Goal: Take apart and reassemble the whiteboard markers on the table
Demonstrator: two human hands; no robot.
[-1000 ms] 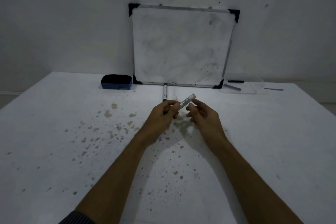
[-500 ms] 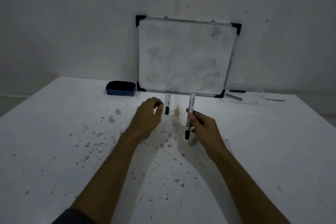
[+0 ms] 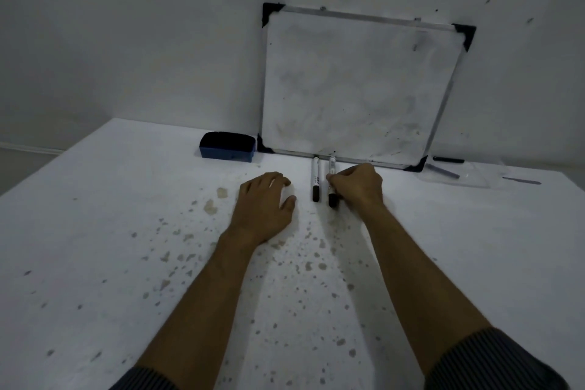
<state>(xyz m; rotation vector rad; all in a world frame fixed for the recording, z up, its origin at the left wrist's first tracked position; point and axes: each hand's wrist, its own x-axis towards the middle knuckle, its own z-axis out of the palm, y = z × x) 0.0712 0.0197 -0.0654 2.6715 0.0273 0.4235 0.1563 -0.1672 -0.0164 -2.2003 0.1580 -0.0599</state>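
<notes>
Two white whiteboard markers with black caps lie side by side on the white table (image 3: 95, 231), pointing toward me. The left marker (image 3: 315, 179) lies free. The right marker (image 3: 332, 182) rests on the table with my right hand (image 3: 357, 185) pinching its middle from the right. My left hand (image 3: 264, 204) lies flat on the table just left of the markers, palm down, fingers loosely spread, holding nothing.
A small whiteboard (image 3: 354, 85) leans on the wall behind the markers. A blue eraser (image 3: 227, 147) sits to its left. At the back right lie a clear plastic sleeve (image 3: 459, 174), a black pen (image 3: 449, 160) and a thin dark stick (image 3: 522, 181). The tabletop is speckled with stains.
My right hand carried the marker forward and laid it down beside the other marker. My left hand let go and settled flat on the table.
</notes>
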